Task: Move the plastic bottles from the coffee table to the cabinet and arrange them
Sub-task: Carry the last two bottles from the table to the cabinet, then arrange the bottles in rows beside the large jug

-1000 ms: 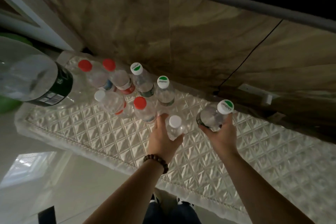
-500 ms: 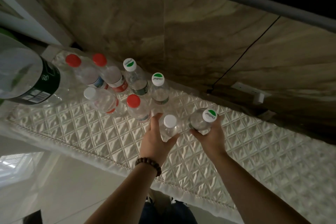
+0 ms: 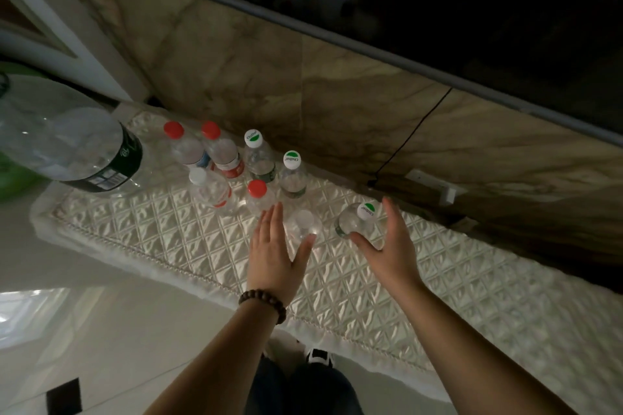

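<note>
Head view: left hand (image 3: 273,254) spread, cupped beside white-capped bottle (image 3: 302,225); right hand (image 3: 387,248) spread beside green-capped bottle (image 3: 357,222). Both bottles upright, caps up, on quilted cabinet top (image 3: 175,232) near rear edge. Cap lettering not legible.

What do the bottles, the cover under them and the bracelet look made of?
Bottles: clear glossy plastic; you see through them. Cover: seemingly quilted satin-like fabric; shiny padded diamonds, corded edge. Bracelet: dark round beads, probably wood; matte brown.

Head view, steeply downward, close.
</note>
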`<state>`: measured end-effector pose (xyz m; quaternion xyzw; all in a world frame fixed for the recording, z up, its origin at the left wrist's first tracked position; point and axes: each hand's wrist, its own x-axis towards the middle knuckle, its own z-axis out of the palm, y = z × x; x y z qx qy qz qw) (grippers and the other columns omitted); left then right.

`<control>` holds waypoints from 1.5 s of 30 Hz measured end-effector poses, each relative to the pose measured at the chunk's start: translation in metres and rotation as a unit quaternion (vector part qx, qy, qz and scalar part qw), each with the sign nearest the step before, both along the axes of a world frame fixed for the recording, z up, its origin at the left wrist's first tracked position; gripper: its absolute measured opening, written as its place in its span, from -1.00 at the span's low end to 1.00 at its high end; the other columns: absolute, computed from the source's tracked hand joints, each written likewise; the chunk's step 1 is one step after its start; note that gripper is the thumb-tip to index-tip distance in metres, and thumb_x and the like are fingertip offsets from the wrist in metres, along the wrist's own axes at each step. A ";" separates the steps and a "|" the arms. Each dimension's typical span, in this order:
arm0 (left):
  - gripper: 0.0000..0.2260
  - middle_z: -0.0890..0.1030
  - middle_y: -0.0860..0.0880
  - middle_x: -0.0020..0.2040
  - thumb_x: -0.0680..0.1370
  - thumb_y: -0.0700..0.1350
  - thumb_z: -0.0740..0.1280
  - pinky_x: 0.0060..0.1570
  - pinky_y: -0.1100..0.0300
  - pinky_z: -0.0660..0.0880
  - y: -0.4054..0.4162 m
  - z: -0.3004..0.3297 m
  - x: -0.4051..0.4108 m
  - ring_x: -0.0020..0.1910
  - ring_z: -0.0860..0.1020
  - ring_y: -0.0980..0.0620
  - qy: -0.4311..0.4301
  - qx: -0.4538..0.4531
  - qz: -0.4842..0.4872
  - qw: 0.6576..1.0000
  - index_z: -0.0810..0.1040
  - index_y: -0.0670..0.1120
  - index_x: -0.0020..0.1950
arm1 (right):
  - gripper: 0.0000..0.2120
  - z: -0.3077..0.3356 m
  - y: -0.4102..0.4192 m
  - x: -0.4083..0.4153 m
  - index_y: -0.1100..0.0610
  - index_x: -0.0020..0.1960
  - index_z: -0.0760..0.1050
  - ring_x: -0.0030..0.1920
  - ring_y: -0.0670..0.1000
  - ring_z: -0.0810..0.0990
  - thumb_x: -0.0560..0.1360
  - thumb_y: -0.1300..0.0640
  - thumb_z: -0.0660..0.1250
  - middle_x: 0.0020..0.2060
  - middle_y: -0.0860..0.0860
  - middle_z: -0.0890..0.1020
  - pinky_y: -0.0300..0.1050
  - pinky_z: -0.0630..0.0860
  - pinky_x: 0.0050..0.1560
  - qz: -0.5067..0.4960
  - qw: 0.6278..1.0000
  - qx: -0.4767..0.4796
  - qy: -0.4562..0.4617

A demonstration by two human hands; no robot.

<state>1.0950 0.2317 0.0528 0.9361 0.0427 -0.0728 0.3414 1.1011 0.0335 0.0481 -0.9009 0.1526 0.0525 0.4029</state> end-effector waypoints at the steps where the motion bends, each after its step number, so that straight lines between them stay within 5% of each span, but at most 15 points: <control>1: -0.26 0.13 -0.04 0.54 0.51 0.37 -0.02 0.48 0.02 0.05 0.002 0.010 -0.004 0.52 0.05 0.01 -0.010 0.012 -0.002 1.000 0.03 -0.06 0.55 | -0.18 0.011 0.001 -0.002 -0.01 0.52 0.07 0.51 -0.05 0.12 0.41 -0.22 0.36 0.53 -0.05 0.15 -0.05 0.21 0.44 0.012 1.000 -0.009 -0.006; 14: -0.38 0.12 -0.02 0.55 0.57 0.22 0.10 0.49 0.00 0.02 0.106 0.071 -0.011 0.53 0.01 0.00 -0.014 0.110 0.118 0.987 0.07 -0.03 0.54 | -0.44 0.080 0.081 0.029 0.10 0.45 0.28 0.53 -0.01 0.07 0.51 0.01 0.33 0.51 0.04 0.21 -0.03 0.19 0.44 0.156 0.985 -0.012 -0.077; 24: -0.41 0.20 -0.02 0.52 0.56 0.21 0.15 0.48 0.02 0.06 0.192 0.045 0.039 0.52 0.08 0.00 0.001 0.049 0.142 0.989 0.17 -0.04 0.51 | -0.50 0.077 0.210 0.118 0.13 0.40 0.33 0.52 0.04 0.11 0.51 0.03 0.33 0.47 0.07 0.28 0.05 0.19 0.48 0.239 0.966 -0.054 -0.077; 29: -0.42 0.26 -0.02 0.49 0.55 0.17 0.21 0.42 -0.01 0.22 0.231 0.028 0.092 0.47 0.20 -0.01 -0.008 -0.004 0.112 0.994 0.19 -0.03 0.50 | -0.48 0.067 0.261 0.171 0.05 0.45 0.25 0.53 -0.02 0.04 0.54 -0.01 0.28 0.52 0.00 0.17 -0.10 0.08 0.44 0.236 0.966 -0.107 -0.026; 36: -0.33 0.28 0.00 0.47 0.46 0.09 0.39 0.34 0.02 0.35 0.245 0.005 0.169 0.41 0.30 -0.02 -0.003 -0.080 0.085 0.993 0.19 0.00 0.49 | -0.40 0.048 0.273 0.212 0.02 0.48 0.21 0.50 0.07 0.16 0.50 0.03 0.35 0.53 0.01 0.15 0.03 0.23 0.43 0.247 0.955 -0.162 0.026; 41: -0.29 0.22 0.01 0.50 0.44 0.02 0.44 0.33 -0.01 0.37 0.227 -0.015 0.203 0.41 0.31 -0.06 0.051 -0.107 0.064 0.991 0.17 0.03 0.50 | -0.44 0.037 0.267 0.222 0.00 0.45 0.26 0.35 0.10 0.41 0.50 0.04 0.35 0.40 0.03 0.39 0.08 0.44 0.27 0.279 0.931 -0.223 0.079; 45: -0.52 0.45 0.00 0.33 0.46 -0.03 0.42 0.21 0.04 0.46 0.220 -0.030 0.210 0.27 0.45 -0.05 0.065 -0.116 0.078 0.988 0.39 0.04 0.35 | -0.55 0.033 0.264 0.227 -0.03 0.40 0.31 0.21 0.12 0.51 0.54 0.04 0.29 0.26 0.03 0.52 0.07 0.51 0.14 0.299 0.911 -0.268 0.094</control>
